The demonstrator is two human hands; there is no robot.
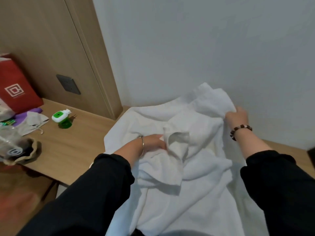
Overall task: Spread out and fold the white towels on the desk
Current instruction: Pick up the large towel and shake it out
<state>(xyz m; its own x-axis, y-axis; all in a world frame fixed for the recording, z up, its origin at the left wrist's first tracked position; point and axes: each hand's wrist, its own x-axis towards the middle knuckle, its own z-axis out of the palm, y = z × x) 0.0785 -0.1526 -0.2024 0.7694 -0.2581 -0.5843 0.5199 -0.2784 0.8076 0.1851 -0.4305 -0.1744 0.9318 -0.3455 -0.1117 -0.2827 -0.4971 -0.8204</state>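
Atop the wood-grain desk [76, 133], left hand [154, 142] and right hand [237, 117] each clutch rumpled, fluffy white towels [196, 167].

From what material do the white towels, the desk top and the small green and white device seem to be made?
The white towels look like soft, matte cloth, probably cotton terry: they crumple in thick folds. The desk top shows pale wood grain, smooth; possibly laminate. The green and white device looks like glossy plastic, its green base translucent.
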